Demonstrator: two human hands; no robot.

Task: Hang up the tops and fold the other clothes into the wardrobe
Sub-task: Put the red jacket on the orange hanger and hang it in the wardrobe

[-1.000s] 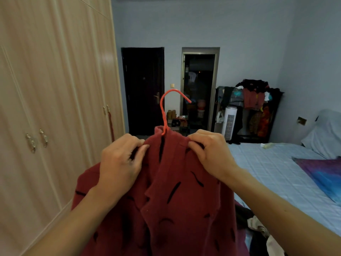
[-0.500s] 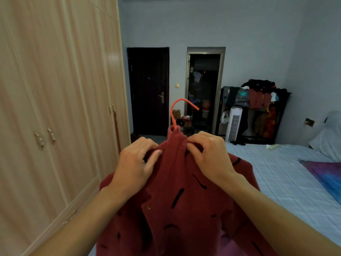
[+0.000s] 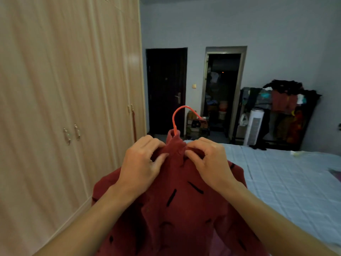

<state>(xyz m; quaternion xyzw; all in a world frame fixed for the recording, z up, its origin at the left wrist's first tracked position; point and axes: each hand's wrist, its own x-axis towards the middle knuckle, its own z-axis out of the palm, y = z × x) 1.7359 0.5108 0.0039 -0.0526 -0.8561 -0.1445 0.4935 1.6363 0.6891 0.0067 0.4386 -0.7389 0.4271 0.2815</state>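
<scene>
- Fingers (image 3: 160, 159) of the left hand (image 3: 140, 167) are curled, pinching the neck of a dark red fleecy top with black dash marks (image 3: 177, 209).
- On the other side the right hand (image 3: 210, 163) does the same, thumb and fingers gripping the bunched collar.
- An orange-red plastic hanger hook (image 3: 173, 119) rises out of the collar between the two hands; the rest of the hanger is hidden inside the cloth.
- The top hangs in the air in front of the person, its shoulders spread below the wrists.
- A pale wooden wardrobe (image 3: 55, 108) stands to the left with its doors closed.
- A bed with a light blue quilted cover (image 3: 286, 182) lies to the right.
</scene>
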